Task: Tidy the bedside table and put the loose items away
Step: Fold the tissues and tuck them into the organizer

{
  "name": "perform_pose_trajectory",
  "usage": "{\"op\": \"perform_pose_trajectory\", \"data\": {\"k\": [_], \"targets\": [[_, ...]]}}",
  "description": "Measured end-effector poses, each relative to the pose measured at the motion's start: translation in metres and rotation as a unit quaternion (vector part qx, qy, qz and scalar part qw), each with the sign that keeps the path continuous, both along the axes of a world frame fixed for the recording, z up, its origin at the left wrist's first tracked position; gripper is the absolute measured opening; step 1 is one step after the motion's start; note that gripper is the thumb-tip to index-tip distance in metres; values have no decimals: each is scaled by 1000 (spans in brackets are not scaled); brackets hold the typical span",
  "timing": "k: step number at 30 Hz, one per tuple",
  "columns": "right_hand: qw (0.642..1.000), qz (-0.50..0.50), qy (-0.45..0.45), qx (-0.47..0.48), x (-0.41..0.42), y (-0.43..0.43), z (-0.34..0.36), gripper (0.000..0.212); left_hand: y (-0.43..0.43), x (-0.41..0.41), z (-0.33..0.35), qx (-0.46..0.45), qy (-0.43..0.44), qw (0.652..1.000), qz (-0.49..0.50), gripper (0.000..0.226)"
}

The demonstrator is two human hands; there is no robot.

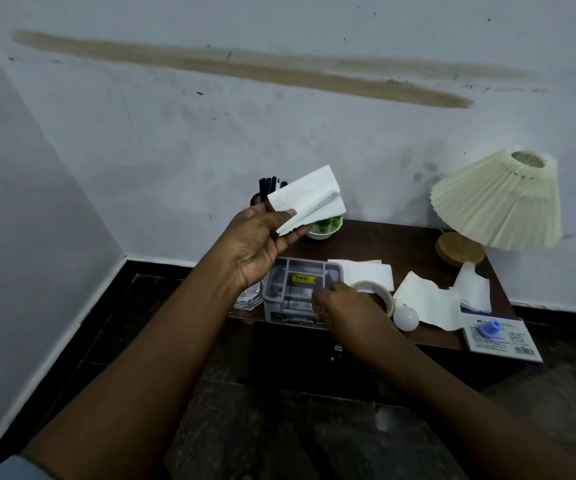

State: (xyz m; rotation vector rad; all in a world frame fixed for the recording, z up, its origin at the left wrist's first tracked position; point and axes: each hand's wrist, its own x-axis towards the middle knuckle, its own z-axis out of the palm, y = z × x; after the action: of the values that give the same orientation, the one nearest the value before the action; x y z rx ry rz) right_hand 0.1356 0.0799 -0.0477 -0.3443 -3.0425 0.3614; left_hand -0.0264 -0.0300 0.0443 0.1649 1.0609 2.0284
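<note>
My left hand (259,244) is raised above the dark wooden bedside table (383,240) and pinches a folded white tissue (314,199) between thumb and fingers. My right hand (345,308) is low over the table, fingers curled, between a grey divided organiser tray (279,289) and a roll of tape (378,289); it hides part of the roll, and what its fingertips hold is hidden. More loose white tissues lie on the table behind the roll (366,273), in the middle (425,303) and at the right (472,289). A white light bulb (406,318) lies by the tape.
A pleated cream lamp (498,199) leans at the back right. A small box with a blue cap (501,337) overhangs the front right corner. A white potted plant (324,230) and a pen holder (266,192) stand at the back, a glass (248,299) left of the tray.
</note>
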Motion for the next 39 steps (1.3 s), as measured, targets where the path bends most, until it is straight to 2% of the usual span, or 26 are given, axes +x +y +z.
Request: {"op": "perform_pose_trajectory", "data": {"k": [2,4,5,7,8,9,11,12,13,14,15,18,21,23,25,28,31,33,37,39], "targets": [[1000,9,-8,10,0,-1,3,14,0,2,-8,-22,3,1000,-6,32],[1000,-2,-11,-13,3,6,12,31,2,2,-13,-56,9,998,-1,30],[998,-28,-1,-48,5,11,20,33,3,0,-14,-70,13,997,7,30],[975,-115,65,-180,6,23,38,19,1,-2,-16,-86,27,996,14,28],[941,-164,111,-273,5,30,46,11,-1,-2,-17,-100,41,994,10,27],[891,-204,150,-376,4,35,55,9,-3,-1,-17,-121,60,991,4,27],[771,-216,183,-570,-1,43,66,19,-8,2,-20,-157,93,983,-5,28],[726,-191,180,-636,-6,45,69,29,-9,5,-22,-163,100,981,-9,28],[696,-162,170,-678,-10,45,70,39,-11,7,-26,-168,103,980,-10,28],[683,-143,157,-699,-16,42,71,43,-11,10,-28,-174,103,979,-7,27],[686,-138,145,-700,-22,40,72,39,-10,12,-31,-181,100,978,-2,25],[733,-172,145,-642,-37,37,72,21,-7,17,-34,-184,68,981,17,20],[796,-189,182,-545,-42,39,78,15,-5,18,-29,-179,87,980,7,23],[844,-170,186,-474,-39,43,80,16,-5,18,-25,-174,132,976,14,28],[880,-143,173,-418,-35,47,83,17,-7,16,-21,-158,216,963,37,38],[913,-106,148,-365,-31,48,85,15,-11,11,-17,-170,366,915,9,54],[922,-76,145,-351,-28,47,88,16,-12,10,-17,-189,415,889,-48,51],[913,-71,166,-366,-27,46,90,13,-10,11,-20,-204,443,872,-51,44],[868,-83,193,-449,-24,46,90,9,-5,11,-23,-183,396,899,-23,31],[864,-90,195,-454,-22,47,91,6,-3,11,-23,-176,384,906,-25,29]]}}
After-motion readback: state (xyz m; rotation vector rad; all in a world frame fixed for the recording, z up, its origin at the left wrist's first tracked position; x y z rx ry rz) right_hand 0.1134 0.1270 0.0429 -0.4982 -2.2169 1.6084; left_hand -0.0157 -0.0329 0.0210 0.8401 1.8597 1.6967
